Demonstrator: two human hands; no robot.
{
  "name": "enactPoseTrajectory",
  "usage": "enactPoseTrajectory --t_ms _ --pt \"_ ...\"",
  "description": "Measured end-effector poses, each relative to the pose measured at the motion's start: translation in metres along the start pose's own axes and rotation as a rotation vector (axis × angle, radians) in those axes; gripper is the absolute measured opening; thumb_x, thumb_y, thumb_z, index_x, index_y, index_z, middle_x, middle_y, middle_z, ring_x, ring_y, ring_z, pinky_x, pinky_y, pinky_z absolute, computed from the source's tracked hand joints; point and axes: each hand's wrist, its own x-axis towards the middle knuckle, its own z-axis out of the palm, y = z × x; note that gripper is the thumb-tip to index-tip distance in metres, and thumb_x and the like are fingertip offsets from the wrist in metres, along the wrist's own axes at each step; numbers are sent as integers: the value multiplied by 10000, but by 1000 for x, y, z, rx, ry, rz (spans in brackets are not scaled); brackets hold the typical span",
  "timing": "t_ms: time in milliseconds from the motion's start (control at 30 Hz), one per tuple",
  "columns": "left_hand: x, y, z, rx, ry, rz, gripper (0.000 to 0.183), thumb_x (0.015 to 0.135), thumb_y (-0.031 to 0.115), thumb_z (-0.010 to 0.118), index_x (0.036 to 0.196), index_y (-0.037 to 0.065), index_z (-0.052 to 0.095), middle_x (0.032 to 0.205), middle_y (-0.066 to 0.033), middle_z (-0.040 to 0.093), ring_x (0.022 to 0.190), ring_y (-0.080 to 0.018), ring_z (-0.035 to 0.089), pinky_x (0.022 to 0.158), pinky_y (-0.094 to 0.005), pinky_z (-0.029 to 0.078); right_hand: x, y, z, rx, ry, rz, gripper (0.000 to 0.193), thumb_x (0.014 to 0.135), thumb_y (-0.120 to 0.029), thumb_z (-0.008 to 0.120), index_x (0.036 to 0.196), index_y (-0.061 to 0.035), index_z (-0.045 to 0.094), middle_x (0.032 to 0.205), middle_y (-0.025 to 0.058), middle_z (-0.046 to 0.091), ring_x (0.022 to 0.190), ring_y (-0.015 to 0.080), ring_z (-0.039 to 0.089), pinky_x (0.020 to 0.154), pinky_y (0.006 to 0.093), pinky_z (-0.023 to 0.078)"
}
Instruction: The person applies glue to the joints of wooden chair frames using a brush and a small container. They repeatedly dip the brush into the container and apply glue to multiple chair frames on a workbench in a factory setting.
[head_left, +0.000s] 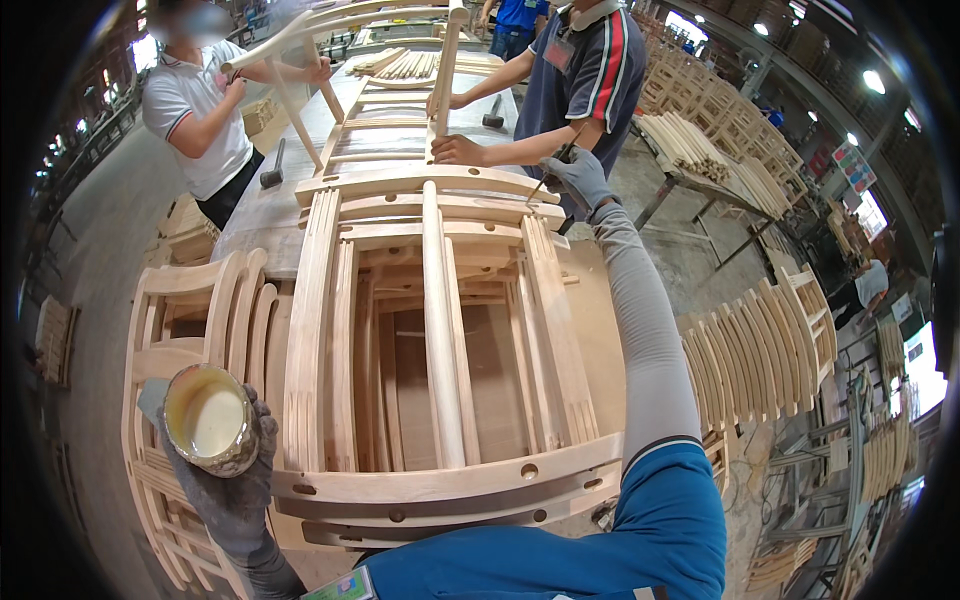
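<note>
My left hand (228, 500), in a grey glove, is wrapped round a cup (238, 455) with a smeared rim. Cream-coloured liquid, which looks like glue, lies inside it. My right hand (582, 182), also gloved, grips a thin brush (540, 190) at the far right of a stack of wooden chair parts. The brush's tip points down at the slotted end of a wooden slat bundle (556, 320), by the far curved rails (430, 180). Closer to me, a curved rail with holes (450, 484) lies across the stack. A round rod (435, 330) runs lengthwise over the middle.
Beyond the stack, two people handle a chair frame (445, 80) at a grey table (250, 235). Mallets (272, 165) lie on it. Chair backs (185, 350) stand at left, more curved parts (750, 350) at right. A side table (690, 180) carries wooden sticks.
</note>
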Motion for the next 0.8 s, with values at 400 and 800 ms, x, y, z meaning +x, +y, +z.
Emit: enactPoseTrajectory --t_ms 400,800 --pt "1 4 -11 -13 -110 -12 636 871 462 532 1302 18 387 1229 -252 454 1084 -353 507 945 -442 448 -15 5 0 457 227 296 196 774 -132 685 770 43 597 656 117 616 468 173 574 416 270 491" --pt "0 -3 -8 -41 -138 -47 629 870 470 530 1290 21 401 1221 -238 464 1089 -342 509 941 -434 456 -35 22 -36 762 102 258 92 815 -18 617 849 62 589 780 155 625 669 221 632 606 285 567"
